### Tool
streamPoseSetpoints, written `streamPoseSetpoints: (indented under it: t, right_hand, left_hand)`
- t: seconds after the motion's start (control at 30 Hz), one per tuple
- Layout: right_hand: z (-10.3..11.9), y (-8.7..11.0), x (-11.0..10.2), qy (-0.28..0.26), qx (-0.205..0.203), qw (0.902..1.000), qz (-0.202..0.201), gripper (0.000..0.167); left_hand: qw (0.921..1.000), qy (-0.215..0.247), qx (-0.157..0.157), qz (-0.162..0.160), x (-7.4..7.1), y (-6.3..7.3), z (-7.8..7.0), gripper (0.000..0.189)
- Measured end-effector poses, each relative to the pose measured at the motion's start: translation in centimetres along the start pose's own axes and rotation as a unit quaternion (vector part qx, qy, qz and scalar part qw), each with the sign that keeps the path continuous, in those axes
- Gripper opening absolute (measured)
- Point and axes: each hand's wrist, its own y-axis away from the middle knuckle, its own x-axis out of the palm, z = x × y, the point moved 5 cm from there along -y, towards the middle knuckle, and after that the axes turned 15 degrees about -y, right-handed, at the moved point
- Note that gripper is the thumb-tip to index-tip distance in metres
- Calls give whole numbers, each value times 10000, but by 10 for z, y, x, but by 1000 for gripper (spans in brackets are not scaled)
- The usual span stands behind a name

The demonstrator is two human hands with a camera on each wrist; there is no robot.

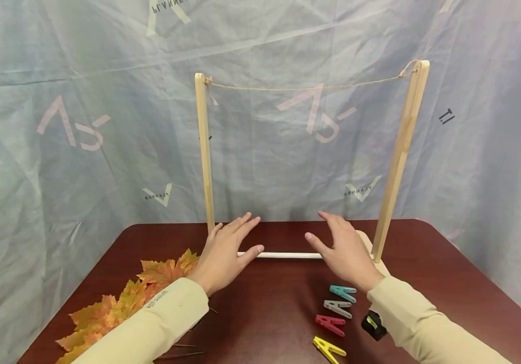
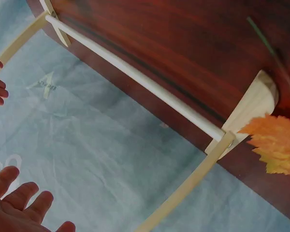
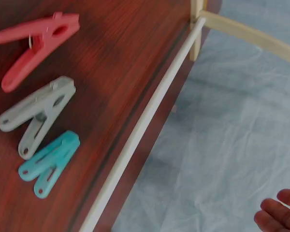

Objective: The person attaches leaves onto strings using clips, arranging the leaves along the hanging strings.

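While both hands reached forward over the dark red table, neither held anything. The left hand had its fingers stretched out and slightly spread, the thumb well apart from them; the right hand was opened in much the same way, its thumb pointing toward the left hand, with a gap between the two.

Beyond the hands stood a wooden frame. Its left post rose behind the left hand, which hid the foot of it in the head view, and its right post leaned outward just beside the right hand. Between the posts, low down, ran a white rod; in both wrist views the visible fingers appeared clear of it. High above the hands, a thin string tied near the post tops sagged a little.

Four clothespins lay in a row on the near side of the right hand, to the left of its sleeve: the blue clothespin nearest the hand, then the grey clothespin, the red clothespin and, farthest off, the yellow clothespin. Orange and yellow leaves lay left of the left hand, partly hidden by its sleeve.
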Motion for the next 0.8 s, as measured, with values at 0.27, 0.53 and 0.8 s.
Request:
streamPoseSetpoints:
  t: [0.27, 0.53, 0.8]
  right_hand:
    - [-3, 18, -5, -619, 182, 9979, 58, 56]
    - [-12, 42, -3, -966, 390, 9940, 326, 45]
    - [-24, 67, 7, -1487, 681, 9833, 796, 38]
  left_hand:
    - [9963, 792, -307, 124, 7, 20, 16, 58]
    - [9895, 1263, -579, 399, 15, 43, 38, 50]
    - [9859, 1330, -499, 887, 21, 68, 53, 39]
